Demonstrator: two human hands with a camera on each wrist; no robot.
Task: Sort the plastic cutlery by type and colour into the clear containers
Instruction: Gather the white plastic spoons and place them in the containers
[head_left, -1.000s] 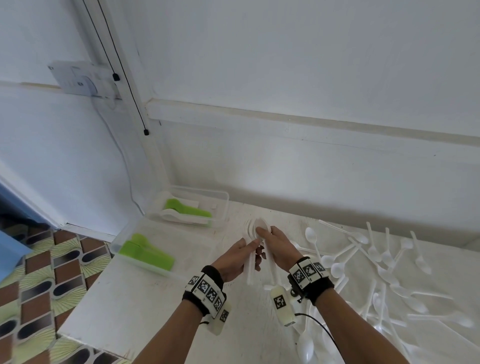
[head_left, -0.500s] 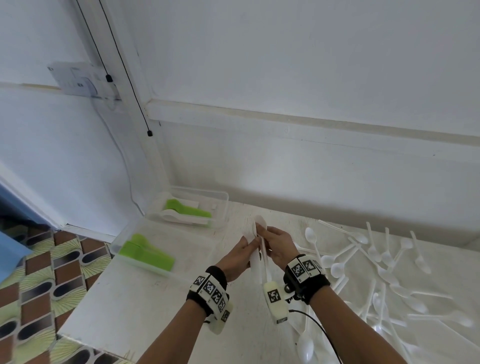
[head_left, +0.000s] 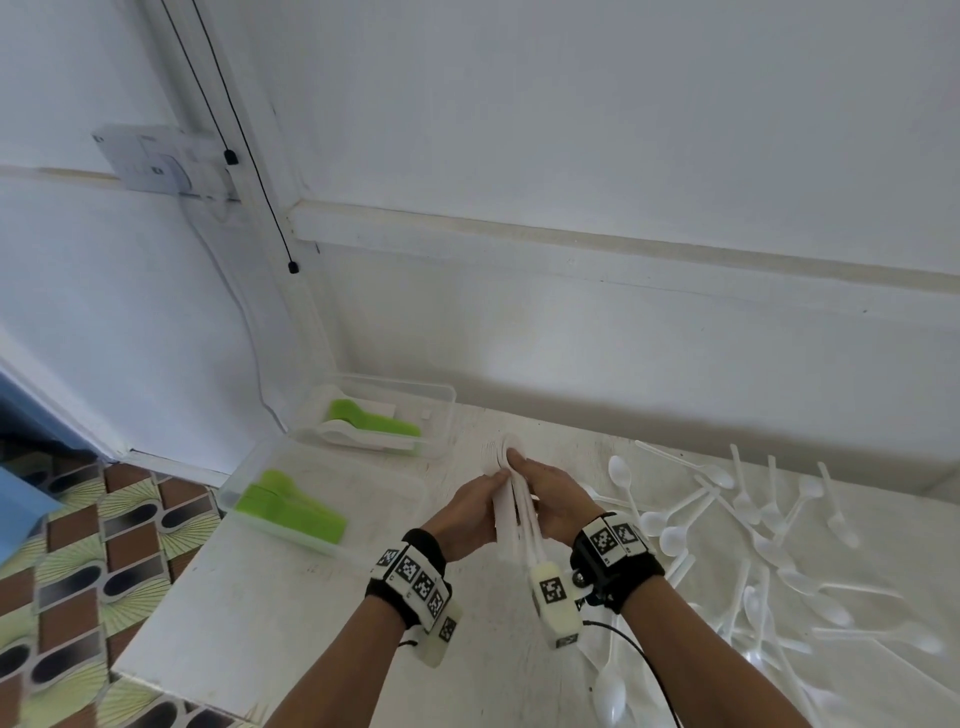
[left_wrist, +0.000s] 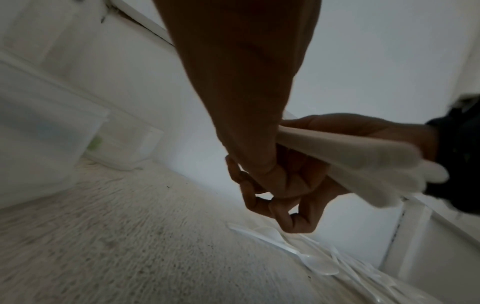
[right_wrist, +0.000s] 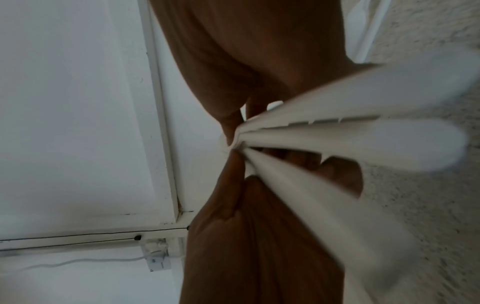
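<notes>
A bundle of white plastic spoons (head_left: 506, 512) is held upright between both hands above the white table (head_left: 291, 613). My left hand (head_left: 491, 486) grips it from the left and my right hand (head_left: 522, 467) from the right, with the right thumb on the stacked bowls (head_left: 500, 451). The left wrist view shows the bundle's handles (left_wrist: 363, 160) sticking out past curled fingers (left_wrist: 291, 216). They fan apart in the right wrist view, as spoon handles (right_wrist: 350, 131). Two clear containers stand to the left: the far container (head_left: 444, 402) holds green and white cutlery, the near container (head_left: 405, 491) holds green pieces (head_left: 291, 512).
Several loose white spoons (head_left: 753, 525) lie scattered over the right half of the table, some just under my right wrist. The wall (head_left: 571, 332) runs close behind. The table's left edge drops to a patterned tile floor (head_left: 78, 571).
Both hands have stayed at the same spot and closed tighter round the spoon bundle. The handles now splay apart towards my right wrist.
</notes>
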